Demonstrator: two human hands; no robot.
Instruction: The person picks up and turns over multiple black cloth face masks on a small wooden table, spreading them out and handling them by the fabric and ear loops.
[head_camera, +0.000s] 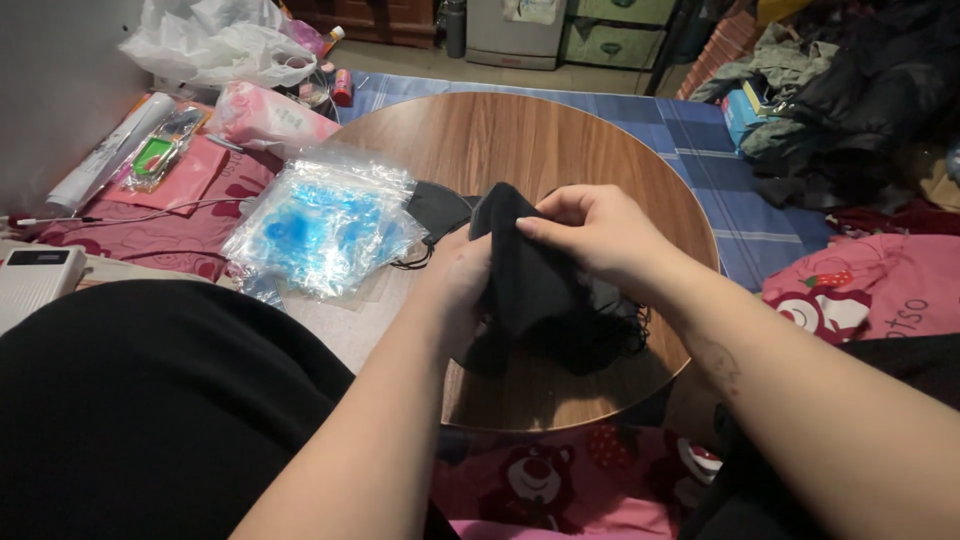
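Both hands, left hand (455, 285) and right hand (590, 235), clamped on soft black cloth (530, 275), possibly a face mask, above round wood-grain table (500, 140) | crinkly clear plastic bags (325, 225) left of cloth | black pile (600, 335) beneath it

Left hand (452, 290) and right hand (600, 235) meet, each grip closed.

A crinkled clear plastic packet (325, 222) with blue contents lies on the tabletop's (500, 140) left edge. Beyond it sits a pink-and-white soft pack (270, 117), beside a clear blister pack (160, 150) with green inside. A white boxy device (35, 280) lies far left.
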